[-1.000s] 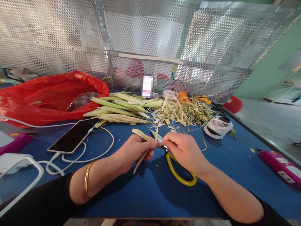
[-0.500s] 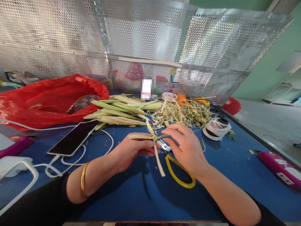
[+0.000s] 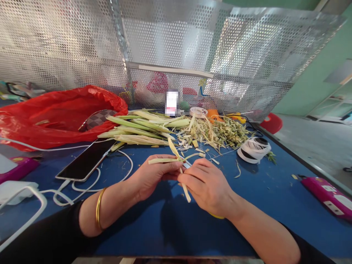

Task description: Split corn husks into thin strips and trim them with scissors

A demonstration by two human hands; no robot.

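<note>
A small knot of pale leaf strips (image 3: 165, 160), with several ends sticking out, sits between my hands. My left hand (image 3: 155, 174) pinches it between thumb and fingers. Closed fingers of my right hand (image 3: 207, 181) press at the strip end (image 3: 186, 192) that hangs down from the knot. Under the right hand lie scissors: a bit of the metal blade (image 3: 187, 165) shows beside the knot, and a sliver of yellow handle (image 3: 217, 215) below the palm. The hand hides the rest of them, so which hand bears them is unclear.
Long pale-green leaves (image 3: 143, 126) lie behind my hands, beside a heap of dried trimmings (image 3: 220, 132). A white thread spool (image 3: 253, 149) stands right. Left are a red plastic bag (image 3: 63, 117), a phone (image 3: 88, 161) and a white cable (image 3: 130, 163). A perforated metal screen (image 3: 170, 44) rises behind.
My right hand has moved down and left from the short upper strip to the hanging one, its fingers now closed. It covers most of the scissors that showed before.
</note>
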